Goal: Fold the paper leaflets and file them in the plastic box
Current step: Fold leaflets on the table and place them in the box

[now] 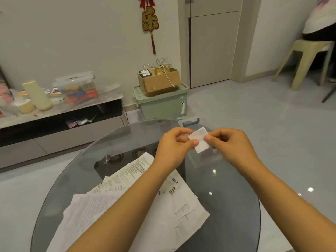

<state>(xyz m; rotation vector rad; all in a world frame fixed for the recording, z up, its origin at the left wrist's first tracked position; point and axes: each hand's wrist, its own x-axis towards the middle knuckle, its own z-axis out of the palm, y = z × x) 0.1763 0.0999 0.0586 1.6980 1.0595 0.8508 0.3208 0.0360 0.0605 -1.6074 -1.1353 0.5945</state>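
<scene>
One view only, from a wide-angle camera worn on the person's head. It looks forward and steeply down over the round glass table, whose near edge runs out of the bottom of the picture and whose far edge curves across the middle. Both forearms reach in from the bottom corners, close to the lens. Beyond the table's far edge the view takes in the floor, the wall and a low cabinet at the left.
</scene>
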